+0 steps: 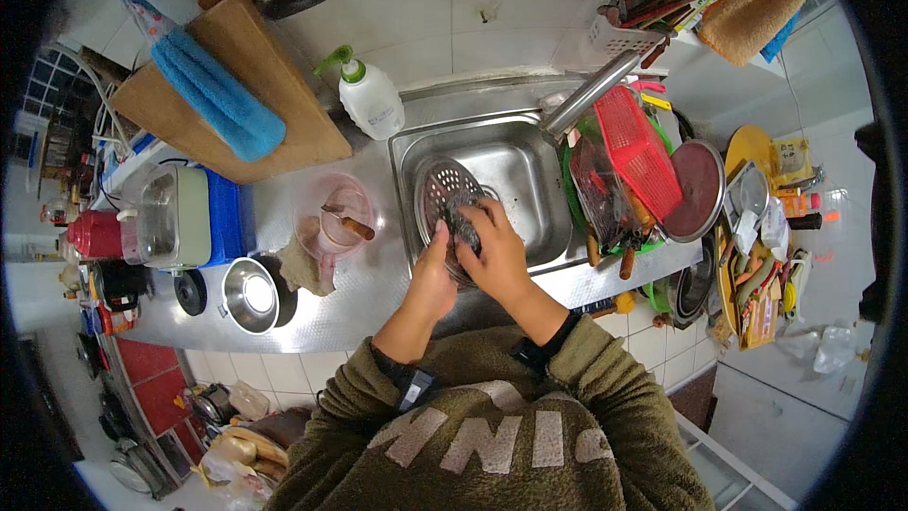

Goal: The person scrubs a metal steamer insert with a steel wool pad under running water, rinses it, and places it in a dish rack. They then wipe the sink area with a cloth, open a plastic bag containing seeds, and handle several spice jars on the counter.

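Note:
Over the near left part of a steel sink, a round perforated metal piece, perhaps a steamer plate or strainer, stands tilted. My left hand grips its near edge, thumb up on the face. In my right hand is a dark steel wool scrubber, pressed against the perforated surface. Part of the piece is hidden behind my fingers. Left of the sink, a clear pinkish plastic jug stands on the counter, with a wooden-handled knife or peeler across it.
A white pump bottle stands behind the sink's left corner; the faucet rises at the right. Beyond it are a red plastic basket and a round lid. To the left are a cutting board, a steel bowl and a cloth.

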`<action>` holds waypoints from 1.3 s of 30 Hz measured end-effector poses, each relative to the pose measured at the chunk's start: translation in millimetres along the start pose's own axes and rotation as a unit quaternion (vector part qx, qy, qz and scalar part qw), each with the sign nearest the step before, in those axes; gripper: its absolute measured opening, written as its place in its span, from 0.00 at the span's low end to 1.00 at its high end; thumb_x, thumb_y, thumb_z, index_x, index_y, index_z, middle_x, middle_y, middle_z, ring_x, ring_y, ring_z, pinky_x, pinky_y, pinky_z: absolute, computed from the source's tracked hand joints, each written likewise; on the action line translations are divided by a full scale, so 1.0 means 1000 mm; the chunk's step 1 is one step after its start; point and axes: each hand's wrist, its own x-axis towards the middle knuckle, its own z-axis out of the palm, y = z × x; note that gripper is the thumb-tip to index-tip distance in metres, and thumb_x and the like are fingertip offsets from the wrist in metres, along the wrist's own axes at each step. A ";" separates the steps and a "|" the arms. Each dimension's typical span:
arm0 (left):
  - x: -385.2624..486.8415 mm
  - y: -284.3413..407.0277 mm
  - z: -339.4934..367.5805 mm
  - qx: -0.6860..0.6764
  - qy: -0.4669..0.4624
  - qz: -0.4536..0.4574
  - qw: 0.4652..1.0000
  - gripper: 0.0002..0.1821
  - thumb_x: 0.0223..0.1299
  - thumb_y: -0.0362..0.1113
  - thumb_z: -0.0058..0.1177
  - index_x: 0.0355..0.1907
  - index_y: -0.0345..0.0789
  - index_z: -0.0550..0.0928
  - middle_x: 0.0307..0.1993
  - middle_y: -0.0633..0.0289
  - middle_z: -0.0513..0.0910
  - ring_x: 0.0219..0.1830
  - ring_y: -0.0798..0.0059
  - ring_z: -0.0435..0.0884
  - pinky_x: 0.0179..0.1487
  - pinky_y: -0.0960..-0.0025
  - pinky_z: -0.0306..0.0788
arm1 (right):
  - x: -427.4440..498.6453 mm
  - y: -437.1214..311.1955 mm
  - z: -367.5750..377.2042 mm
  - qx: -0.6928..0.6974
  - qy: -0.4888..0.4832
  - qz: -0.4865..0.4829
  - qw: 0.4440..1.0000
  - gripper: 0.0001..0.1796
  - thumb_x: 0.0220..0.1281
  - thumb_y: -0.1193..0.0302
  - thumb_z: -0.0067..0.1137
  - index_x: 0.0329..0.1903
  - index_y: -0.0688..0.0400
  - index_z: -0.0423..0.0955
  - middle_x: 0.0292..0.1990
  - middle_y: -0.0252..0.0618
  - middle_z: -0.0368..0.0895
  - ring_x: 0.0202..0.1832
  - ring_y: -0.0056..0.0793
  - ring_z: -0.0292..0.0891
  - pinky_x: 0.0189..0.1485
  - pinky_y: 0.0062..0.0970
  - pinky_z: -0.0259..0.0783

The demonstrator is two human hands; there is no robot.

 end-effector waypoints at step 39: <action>0.065 0.006 0.000 0.069 0.076 0.048 0.994 0.29 0.72 0.54 0.42 0.64 0.35 0.68 0.59 0.61 0.75 0.59 0.67 0.74 0.62 0.61 0.68 | 0.027 0.109 -0.022 -0.018 -0.005 -0.002 1.000 0.27 0.53 0.71 0.63 0.59 0.52 0.71 0.54 0.44 0.73 0.50 0.49 0.75 0.49 0.39 0.72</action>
